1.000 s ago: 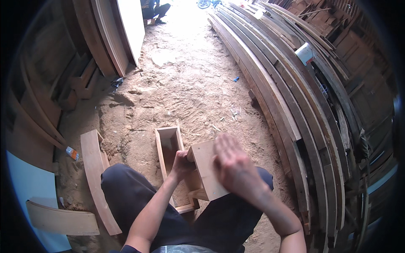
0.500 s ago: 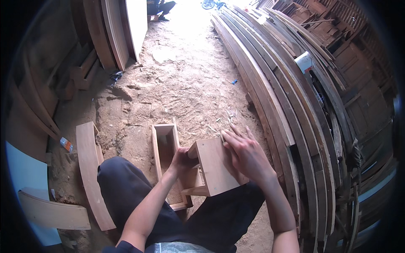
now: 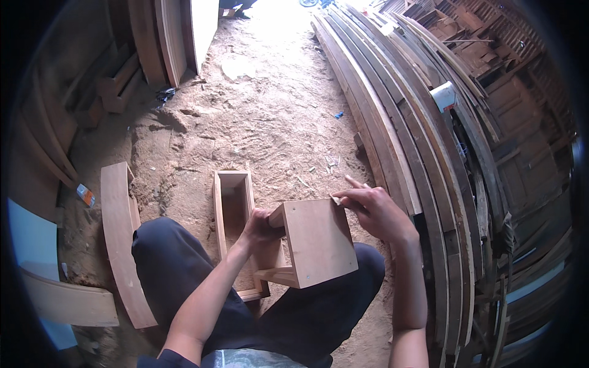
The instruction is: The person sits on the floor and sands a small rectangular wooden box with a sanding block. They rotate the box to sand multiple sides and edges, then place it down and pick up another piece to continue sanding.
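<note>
A small wooden box (image 3: 321, 242) leans across my right thigh, its flat face with screw heads near the corners turned up. My left hand (image 3: 262, 227) is wrapped round the box's left side, fingers partly hidden behind the wood. At the top right corner of that face, my right hand (image 3: 374, 211) is closed in a pinch, with the index finger stretched out. A small pale piece shows at its fingertips, too small to name. Behind the held box, a longer open wooden frame (image 3: 218, 211) stands on the ground between my knees.
A long board piece (image 3: 116, 239) lies left of my knee, with another board (image 3: 73, 303) nearer me. Stacked planks (image 3: 392, 141) run along the right. Sawdust covers the ground (image 3: 270, 122). An orange and white packet (image 3: 86, 195) lies at left. Another person (image 3: 236, 8) is partly visible far ahead.
My right hand has slid off the box's upper face to its right corner, uncovering most of that face. The left hand keeps its hold. The view has shifted slightly.
</note>
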Tool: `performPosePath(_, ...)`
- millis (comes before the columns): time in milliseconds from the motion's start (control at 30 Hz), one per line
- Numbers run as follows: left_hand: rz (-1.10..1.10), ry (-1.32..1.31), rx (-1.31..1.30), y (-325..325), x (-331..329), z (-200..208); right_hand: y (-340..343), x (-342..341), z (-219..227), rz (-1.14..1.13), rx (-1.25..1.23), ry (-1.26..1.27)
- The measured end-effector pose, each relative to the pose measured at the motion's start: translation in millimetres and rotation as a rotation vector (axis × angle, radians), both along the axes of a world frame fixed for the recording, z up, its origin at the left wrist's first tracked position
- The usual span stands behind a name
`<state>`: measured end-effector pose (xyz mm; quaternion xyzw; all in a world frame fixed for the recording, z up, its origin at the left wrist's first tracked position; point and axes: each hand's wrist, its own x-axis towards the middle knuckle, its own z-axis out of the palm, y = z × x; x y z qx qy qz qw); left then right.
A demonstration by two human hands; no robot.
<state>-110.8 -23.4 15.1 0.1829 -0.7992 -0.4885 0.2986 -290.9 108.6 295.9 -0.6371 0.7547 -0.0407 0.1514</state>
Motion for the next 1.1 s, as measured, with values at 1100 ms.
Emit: performPosePath(1100,-0.045,0.005,0.029,0.0,-0.5,11.2,18.7,-11.3,-13.4,-0.173,-0.02,0.344)
